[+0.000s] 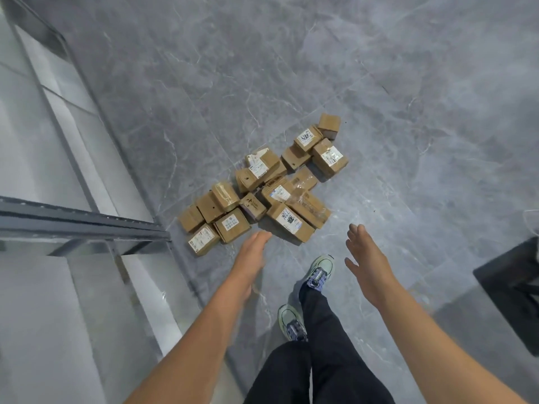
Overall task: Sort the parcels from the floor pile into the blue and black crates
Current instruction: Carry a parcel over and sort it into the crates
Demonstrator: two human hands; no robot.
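Note:
A pile of several small brown cardboard parcels (262,185) lies on the grey marble floor, many with white labels. Nearest me are a parcel with a handwritten label (290,221) and a labelled parcel (232,225) at the left. My left hand (252,252) reaches out above the floor just short of the pile, fingers straight, holding nothing. My right hand (364,253) is spread open to the right of the pile, also holding nothing. A black crate (513,290) shows partly at the right edge. No blue crate is in view.
A grey metal shelving frame (84,225) with pale shelves stands at the left, its corner close to the pile. My two feet in pale green shoes (319,271) stand on the floor below the pile. Bare floor stretches beyond and to the right.

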